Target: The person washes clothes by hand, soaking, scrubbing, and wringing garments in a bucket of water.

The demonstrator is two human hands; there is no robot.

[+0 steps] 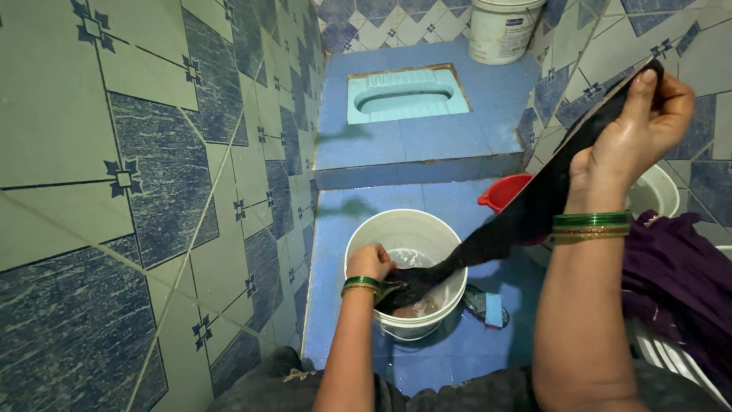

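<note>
Passage on the left is closed by the tiled wall (137, 198). Open blue floor (343, 229) is found behind the white bucket (404, 236); the right side is blocked by a red tub (503, 191) and purple cloth (671, 267).

Red tub (505, 191), purple cloth (671, 267)

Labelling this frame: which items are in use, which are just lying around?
In use: left hand, right hand, black cloth, white bucket.
Lying about: red tub, far white bucket, purple cloth, blue scrubber.
</note>
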